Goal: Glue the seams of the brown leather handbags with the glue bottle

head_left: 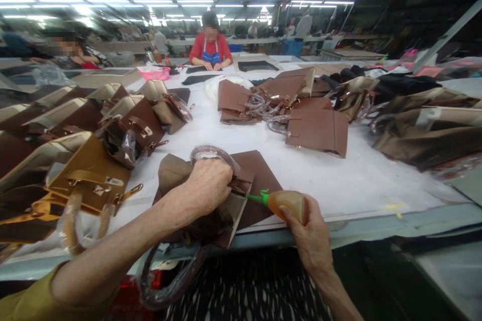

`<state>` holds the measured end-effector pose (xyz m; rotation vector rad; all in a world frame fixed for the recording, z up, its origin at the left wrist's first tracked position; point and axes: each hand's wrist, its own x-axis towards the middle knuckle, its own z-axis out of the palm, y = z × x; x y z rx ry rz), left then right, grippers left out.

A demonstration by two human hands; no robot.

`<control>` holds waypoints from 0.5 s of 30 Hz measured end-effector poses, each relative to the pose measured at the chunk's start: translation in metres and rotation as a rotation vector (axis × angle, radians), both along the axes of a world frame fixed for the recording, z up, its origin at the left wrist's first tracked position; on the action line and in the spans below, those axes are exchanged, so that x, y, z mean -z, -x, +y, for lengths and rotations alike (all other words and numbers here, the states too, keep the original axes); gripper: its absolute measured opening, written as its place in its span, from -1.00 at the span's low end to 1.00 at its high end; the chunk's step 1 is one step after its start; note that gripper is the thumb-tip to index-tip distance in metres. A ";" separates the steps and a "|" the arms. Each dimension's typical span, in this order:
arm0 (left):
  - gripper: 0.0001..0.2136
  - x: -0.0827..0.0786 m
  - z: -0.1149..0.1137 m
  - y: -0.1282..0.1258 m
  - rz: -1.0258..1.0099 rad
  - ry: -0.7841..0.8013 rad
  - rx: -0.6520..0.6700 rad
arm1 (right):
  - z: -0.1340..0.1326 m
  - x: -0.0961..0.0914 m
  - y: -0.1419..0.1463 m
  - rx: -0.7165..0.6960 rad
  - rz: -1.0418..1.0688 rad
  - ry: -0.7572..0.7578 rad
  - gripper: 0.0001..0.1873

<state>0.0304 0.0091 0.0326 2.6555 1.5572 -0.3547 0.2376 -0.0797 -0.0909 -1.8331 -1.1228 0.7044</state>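
On the near edge of the table lies a brown handbag (259, 175), its plastic-wrapped handles (169, 281) reaching past the edge. My left hand (211, 183) is closed on the bag near its upper handle and opening; the fingertips are partly hidden. In my right hand (311, 235) is a glue bottle (288, 204) with amber contents, tilted to the left. The bottle's green nozzle (259, 196) points at the edge of the bag's opening, its tip at or very near it. I cannot tell whether any glue is flowing.
Rows of brown bags (131, 120) and a mustard bag (90, 175) stand on the left. More brown handbags (318, 130) lie beyond, with dark bags (437, 135) at right. Across the white tabletop (211, 133) sits a person in red (211, 50), hands on dark material.
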 end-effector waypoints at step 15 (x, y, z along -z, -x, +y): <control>-0.78 -0.013 0.020 0.002 -0.036 -0.007 -0.056 | 0.006 -0.044 -0.007 0.055 -0.232 -0.355 -0.45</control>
